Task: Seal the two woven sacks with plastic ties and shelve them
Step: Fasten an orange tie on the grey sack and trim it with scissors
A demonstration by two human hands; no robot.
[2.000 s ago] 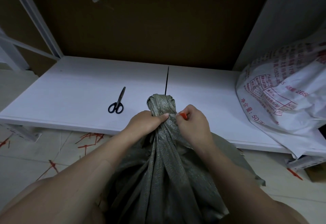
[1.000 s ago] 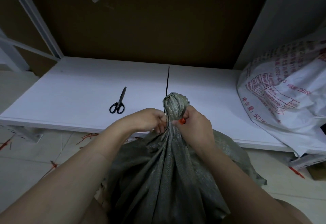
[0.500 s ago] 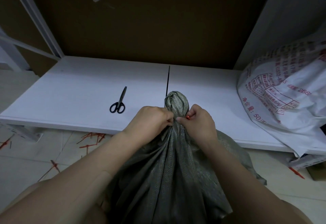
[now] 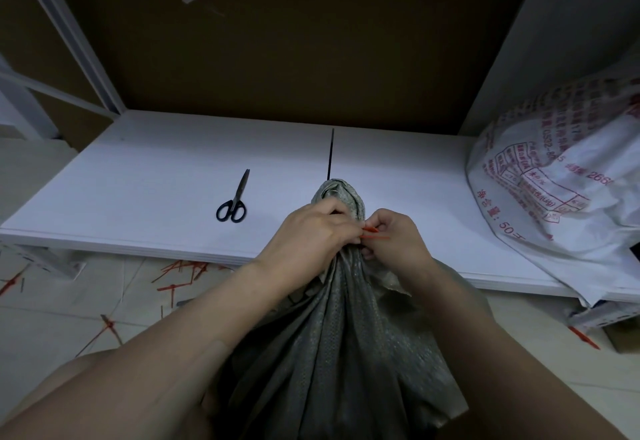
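Grey woven sack (image 4: 343,353) is sitting at 6 o'clock, just in front of the shelf (image 4: 156,169), and I'm guessing it's soft, floppy and a bit slick, so the bunched neck (image 4: 341,197) is the place to be grabbing. Left grip (image 4: 311,235) is squeezing that neck while right grip (image 4: 394,242) is pinching the red plastic tie (image 4: 374,233) at its 3 o'clock side.

The woven sack (image 4: 346,353) was grey-green and its tie (image 4: 374,236) was red. Left of it were black scissors (image 4: 232,202); right of it, a white sack (image 4: 561,197) with red writing.
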